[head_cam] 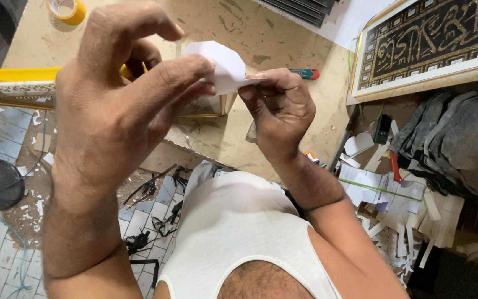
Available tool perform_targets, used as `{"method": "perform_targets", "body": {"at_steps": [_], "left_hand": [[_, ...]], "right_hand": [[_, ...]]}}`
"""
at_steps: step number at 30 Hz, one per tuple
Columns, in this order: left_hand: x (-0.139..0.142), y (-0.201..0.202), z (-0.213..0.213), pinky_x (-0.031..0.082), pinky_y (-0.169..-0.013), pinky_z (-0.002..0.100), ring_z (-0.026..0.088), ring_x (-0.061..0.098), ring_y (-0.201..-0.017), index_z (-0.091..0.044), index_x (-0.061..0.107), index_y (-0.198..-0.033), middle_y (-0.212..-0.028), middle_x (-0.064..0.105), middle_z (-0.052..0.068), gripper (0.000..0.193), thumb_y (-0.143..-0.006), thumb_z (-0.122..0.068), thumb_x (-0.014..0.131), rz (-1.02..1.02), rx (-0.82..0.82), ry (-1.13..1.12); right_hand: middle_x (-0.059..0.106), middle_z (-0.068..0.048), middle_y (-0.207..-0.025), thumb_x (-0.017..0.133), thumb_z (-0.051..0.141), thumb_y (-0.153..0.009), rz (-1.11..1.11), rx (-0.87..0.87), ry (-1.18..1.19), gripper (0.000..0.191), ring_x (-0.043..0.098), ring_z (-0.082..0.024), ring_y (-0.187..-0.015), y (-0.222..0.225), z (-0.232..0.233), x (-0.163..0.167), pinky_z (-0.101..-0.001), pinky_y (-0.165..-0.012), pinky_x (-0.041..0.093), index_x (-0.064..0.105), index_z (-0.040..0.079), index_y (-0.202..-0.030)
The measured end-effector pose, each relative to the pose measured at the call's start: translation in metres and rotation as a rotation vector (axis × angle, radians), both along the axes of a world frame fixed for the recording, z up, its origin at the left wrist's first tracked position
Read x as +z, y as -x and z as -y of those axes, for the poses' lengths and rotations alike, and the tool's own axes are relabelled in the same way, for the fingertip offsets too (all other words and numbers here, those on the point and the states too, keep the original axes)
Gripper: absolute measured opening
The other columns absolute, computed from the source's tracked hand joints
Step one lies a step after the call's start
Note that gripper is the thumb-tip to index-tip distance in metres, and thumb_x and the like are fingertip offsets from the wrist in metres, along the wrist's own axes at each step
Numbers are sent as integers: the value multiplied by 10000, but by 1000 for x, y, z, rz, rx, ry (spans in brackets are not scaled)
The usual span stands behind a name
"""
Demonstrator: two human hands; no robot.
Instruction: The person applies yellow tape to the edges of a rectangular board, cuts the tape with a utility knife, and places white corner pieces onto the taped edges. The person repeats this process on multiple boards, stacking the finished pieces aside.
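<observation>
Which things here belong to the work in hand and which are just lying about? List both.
In hand: white paper piece, pinched between left hand and right hand; gold frame moulding on the worktable just beyond.

Lying about: yellow tape roll, framed gold-lettered panel, red-tipped cutter, dark sheet stack, paper scraps.

Paper (225,66) frame centre-top, between left hand (117,111) and right hand (278,108); tape roll (66,10) upper left, frame (427,47) upper right, scraps (399,199) lower right.

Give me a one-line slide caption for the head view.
Both hands, left and right, pinch a white paper piece above a worktable, beside a gold frame.
</observation>
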State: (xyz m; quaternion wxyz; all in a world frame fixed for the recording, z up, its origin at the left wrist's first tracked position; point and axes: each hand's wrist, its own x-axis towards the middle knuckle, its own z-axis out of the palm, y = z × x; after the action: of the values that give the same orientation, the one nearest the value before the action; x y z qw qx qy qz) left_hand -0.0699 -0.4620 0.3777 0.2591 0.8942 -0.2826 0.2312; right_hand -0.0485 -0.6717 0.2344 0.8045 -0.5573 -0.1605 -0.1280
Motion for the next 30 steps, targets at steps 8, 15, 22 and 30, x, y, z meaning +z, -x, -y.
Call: {"method": "perform_targets", "body": {"at_steps": [8,15,22,30], "left_hand": [[25,8,6,509,-710,404,271,641,-867,-67,723,-1016,-976,665,62,249,-835,-171,859,9,3,-127],[22,50,6,480,-671,386,210,632,-829,-84,733,-1006,-975,690,36,227,-873,-237,836,-90,-9,-134],[16,126,-12,502,-923,424,198,663,-1030,-169,718,-1257,-1220,701,50,389,-880,-206,628,-118,73,-247],[-37,166,-25,465,-1050,463,279,586,-1313,-61,586,-1392,-1409,617,117,595,-800,-113,554,-446,239,-301]], "right_hand": [[634,-107,-1192,830,16,-982,668,-638,898,244,529,-284,-1167,21,-11,36,-435,-1002,506,673,-11,-1167],[656,-28,-1047,773,468,-929,533,-95,587,422,601,-239,-1026,32,3,45,-463,-993,483,647,80,-1038],[642,40,-865,737,561,-965,919,59,444,400,596,-159,-844,44,-1,35,-480,-979,400,629,178,-930],[667,66,-912,730,489,-1013,1032,53,567,305,592,-122,-851,54,20,-14,-464,-1005,355,627,206,-967]]}}
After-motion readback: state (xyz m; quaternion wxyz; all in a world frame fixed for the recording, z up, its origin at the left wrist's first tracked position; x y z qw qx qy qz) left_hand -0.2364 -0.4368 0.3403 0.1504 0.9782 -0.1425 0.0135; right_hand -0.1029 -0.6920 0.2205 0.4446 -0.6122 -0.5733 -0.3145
